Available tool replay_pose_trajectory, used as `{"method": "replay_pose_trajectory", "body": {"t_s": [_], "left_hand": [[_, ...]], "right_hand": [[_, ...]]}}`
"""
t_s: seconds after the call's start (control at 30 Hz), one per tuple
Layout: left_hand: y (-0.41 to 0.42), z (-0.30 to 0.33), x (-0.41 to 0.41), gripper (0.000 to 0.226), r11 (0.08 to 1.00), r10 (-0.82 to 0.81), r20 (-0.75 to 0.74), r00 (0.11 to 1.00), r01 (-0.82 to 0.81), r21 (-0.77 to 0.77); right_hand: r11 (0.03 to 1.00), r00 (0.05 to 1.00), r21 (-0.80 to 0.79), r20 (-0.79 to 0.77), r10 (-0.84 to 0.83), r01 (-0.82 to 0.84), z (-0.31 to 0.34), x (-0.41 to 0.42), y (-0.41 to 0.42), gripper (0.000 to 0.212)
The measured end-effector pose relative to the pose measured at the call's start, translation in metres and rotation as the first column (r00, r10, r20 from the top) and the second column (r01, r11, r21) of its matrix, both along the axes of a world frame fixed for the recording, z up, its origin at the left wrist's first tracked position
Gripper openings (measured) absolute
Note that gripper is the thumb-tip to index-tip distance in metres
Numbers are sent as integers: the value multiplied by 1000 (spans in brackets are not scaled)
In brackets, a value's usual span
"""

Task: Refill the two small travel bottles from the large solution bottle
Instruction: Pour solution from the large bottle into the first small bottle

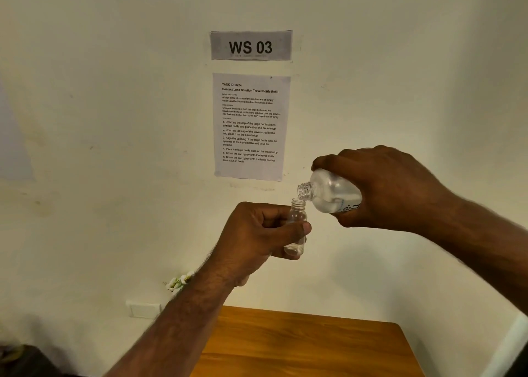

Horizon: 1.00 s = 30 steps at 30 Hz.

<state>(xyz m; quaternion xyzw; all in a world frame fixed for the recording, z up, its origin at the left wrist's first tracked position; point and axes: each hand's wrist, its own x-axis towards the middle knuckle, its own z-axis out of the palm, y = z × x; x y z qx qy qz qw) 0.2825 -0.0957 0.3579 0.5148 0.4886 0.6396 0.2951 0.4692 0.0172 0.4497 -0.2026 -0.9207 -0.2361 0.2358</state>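
Right hand (380,188) grips tilted large bottle (331,191) over left-gripped, seemingly upright travel bottle (297,219).

A grey wall sign (251,45) reads "WS 03". Beneath it, a taped paper sheet (251,126) is headed "TASK ID: 3724" and "Contact Lens Solution Travel Bottle Refill", followed by six numbered steps on unscrewing caps, pouring and recapping. Lettering on the large bottle (333,191) is too hidden to read.

Test workstation: "WS 03" sign (251,45), task sheet (251,126) on wall.
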Motion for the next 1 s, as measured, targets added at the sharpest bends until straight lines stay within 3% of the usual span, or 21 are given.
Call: {"method": "replay_pose_trajectory", "body": {"t_s": [1.0], "left_hand": [[-2, -1, -1, 19, 1000, 0, -6, 1000, 0, -14]], "right_hand": [[997, 998, 45, 0, 60, -60, 1, 2, 0, 73]]}}
